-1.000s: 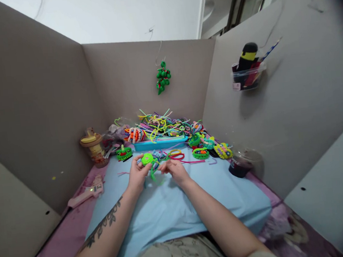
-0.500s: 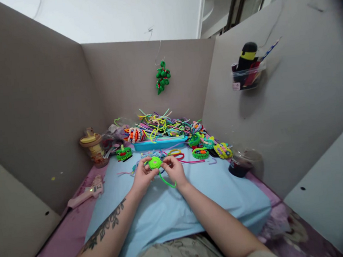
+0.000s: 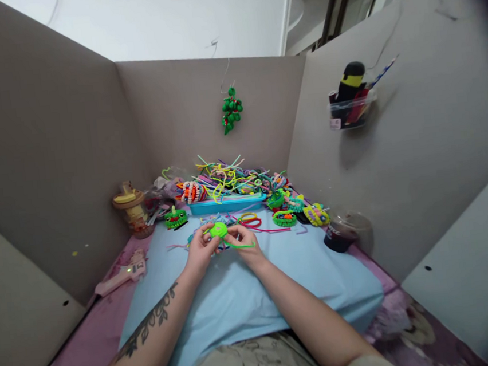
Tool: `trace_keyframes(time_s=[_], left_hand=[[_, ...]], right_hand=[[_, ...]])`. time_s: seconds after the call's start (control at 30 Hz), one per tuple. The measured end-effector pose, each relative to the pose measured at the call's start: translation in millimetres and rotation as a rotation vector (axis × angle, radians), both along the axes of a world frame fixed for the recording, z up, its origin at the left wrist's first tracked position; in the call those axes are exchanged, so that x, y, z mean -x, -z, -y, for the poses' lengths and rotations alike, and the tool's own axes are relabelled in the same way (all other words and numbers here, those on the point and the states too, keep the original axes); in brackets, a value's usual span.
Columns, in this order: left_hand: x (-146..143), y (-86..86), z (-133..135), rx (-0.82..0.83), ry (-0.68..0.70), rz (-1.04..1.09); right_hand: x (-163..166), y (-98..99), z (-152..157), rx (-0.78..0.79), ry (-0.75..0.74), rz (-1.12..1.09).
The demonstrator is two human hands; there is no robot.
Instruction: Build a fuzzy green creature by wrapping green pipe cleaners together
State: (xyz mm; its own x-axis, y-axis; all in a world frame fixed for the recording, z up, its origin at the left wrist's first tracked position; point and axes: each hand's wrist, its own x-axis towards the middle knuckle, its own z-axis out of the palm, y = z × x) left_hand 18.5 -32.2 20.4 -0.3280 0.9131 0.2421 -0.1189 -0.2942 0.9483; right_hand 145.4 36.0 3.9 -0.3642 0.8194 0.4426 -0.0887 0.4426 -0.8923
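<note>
As green tail (image 3: 243, 244) flattened, L hand (image 3: 199, 252) pinched green coil (image 3: 219, 229) & R hand (image 3: 245, 248) gripped tail; wrap prob. advancing.

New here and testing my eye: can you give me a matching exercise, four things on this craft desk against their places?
1 green pipe-cleaner coil
2 pink glue gun
3 green bead cluster
4 dark cup

A hanging on the back panel
B on the purple surface, far left
C between left hand and right hand
D right of the blue cloth

Pairs: 1-C, 2-B, 3-A, 4-D
</note>
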Motion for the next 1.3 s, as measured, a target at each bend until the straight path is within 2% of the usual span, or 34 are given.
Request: trace_keyframes(time_s=[0.2, 0.47, 0.63, 0.77, 0.97, 1.13, 1.2, 1.3], left_hand=[[0, 0.5, 2, 0.034, -0.054, -0.097], [-1, -2.8, 6, -0.019, -0.073, -0.138], [-2, -2.8, 6, -0.002, -0.029, -0.152], [-3, -3.3, 5, -0.002, 0.033, -0.093], [0, -3.7, 2, -0.001, -0.099, -0.007], [1, -3.2, 1, -0.011, -0.100, 0.001], [0, -2.6, 1, -0.001, -0.073, -0.024], [-2, -2.5, 2, 0.041, -0.015, -0.092]], right_hand=[[3, 5.7, -5, -0.002, 0.068, -0.007], [2, 1.0, -4, 0.165, -0.045, -0.120], [0, 2.2, -7, 0.243, -0.064, -0.179], [-1, 4.7, -10, 0.196, -0.070, -0.160], [-3, -3.5, -1, 0.047, 0.018, -0.042], [-3, -8.3, 5, -0.097, -0.009, -0.055], [-3, -7.7, 2, -0.073, 0.033, -0.086], [-4, -5.6, -5, 0.069, 0.106, -0.187]])
